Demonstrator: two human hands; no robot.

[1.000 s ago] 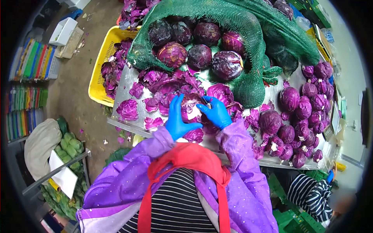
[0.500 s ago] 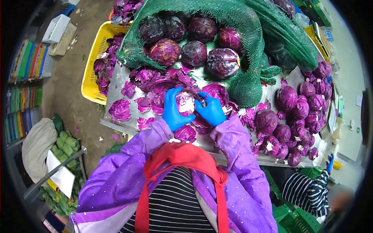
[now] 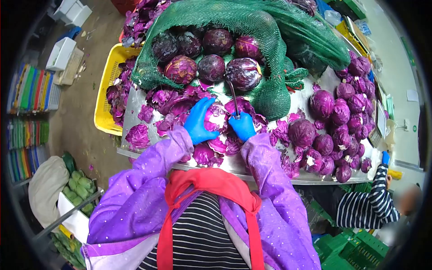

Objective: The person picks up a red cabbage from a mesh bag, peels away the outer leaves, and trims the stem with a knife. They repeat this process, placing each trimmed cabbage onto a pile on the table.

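My left hand, in a blue glove, is curved around the left side of a red cabbage with a pale cut patch. My right hand, also gloved, is closed on the handle of a knife. The thin, curved blade points away from me, beyond the cabbage. Loose purple leaves lie around both hands on the metal table. Past my hands, several whole red cabbages sit in the mouth of a green net sack.
Trimmed cabbages are heaped on the table's right side. A yellow crate of leaves stands at the left. At the lower right is another person in a striped sleeve, near green crates.
My right hand has lowered slightly and turned the knife, so its blade now stands up beside the cabbage. My left hand stays on the cabbage. The view has shifted somewhat.
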